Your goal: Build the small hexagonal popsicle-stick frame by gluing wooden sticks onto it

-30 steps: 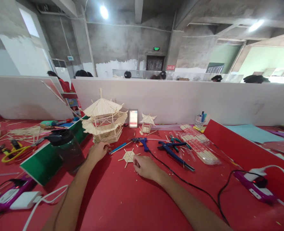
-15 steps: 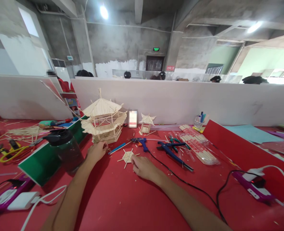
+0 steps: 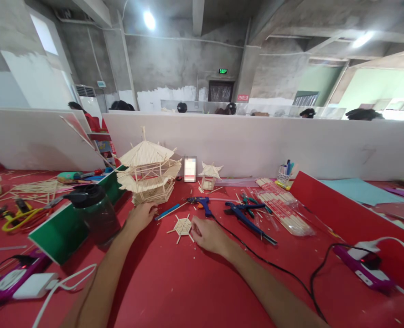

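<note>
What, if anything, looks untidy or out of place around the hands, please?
Pale crumbs litter the red tabletop near the right hand, and loose sticks lie scattered, not stacked, beside the small stick pavilion. Nothing looks plainly damaged.

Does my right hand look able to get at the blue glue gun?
Probably yes: the blue glue gun lies just beyond the right hand, with nothing visible standing between them.

Listed at left and right.
Dark bottle (image 3: 99,223) stood beside green board (image 3: 61,234); red board (image 3: 352,221) placed between right-hand purple power strip (image 3: 362,274) and pale-blue sheet (image 3: 354,191).
</note>
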Tool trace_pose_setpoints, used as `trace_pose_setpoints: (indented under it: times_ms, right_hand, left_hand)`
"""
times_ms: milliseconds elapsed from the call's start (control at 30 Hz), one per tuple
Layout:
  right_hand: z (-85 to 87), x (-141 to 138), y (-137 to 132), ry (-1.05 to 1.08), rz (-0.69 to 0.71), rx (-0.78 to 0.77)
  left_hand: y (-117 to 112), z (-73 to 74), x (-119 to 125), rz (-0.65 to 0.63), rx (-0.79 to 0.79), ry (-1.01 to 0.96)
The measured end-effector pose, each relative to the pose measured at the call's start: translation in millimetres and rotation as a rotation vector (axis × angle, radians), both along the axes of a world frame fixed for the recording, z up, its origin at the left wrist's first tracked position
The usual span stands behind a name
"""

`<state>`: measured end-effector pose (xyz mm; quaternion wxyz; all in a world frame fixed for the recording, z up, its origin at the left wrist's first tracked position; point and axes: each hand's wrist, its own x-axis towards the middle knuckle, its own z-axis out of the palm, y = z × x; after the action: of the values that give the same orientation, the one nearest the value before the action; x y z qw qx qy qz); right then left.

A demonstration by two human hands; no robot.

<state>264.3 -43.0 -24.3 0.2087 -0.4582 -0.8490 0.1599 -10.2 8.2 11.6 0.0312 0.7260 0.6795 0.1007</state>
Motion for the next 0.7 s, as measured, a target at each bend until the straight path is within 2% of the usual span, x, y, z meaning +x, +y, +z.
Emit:
trace_pose_setpoints:
  times_ms: [133,200,300,467,700]
  right_hand:
    - [-1.7,15.6,16.4,0.07,-0.189,0.144]
    - [-3.1,23.1,22.2,0.063,-0.233,0.223]
    - [-6.8,29.9,26.8,-0.016,-0.268,0.24]
    - [-12.5,32.0,32.2,-0.145,-0.291,0.14]
    - [-13.2,30.6,35.2,-0.17,-0.305,0.113]
  left_hand:
    - [-2.9,-4.4,9.1,-0.425,0.08,-0.142]
    - [-9.4,-6.0,18.8,-0.547,0.047,-0.192]
    - [-20.6,-9.2,35.4,-0.636,-0.048,-0.185]
    - [-29.9,-14.0,55.4,-0.763,-0.109,-0.148]
    - [-32.7,-11.4,55.4,-0.817,-0.125,-0.168]
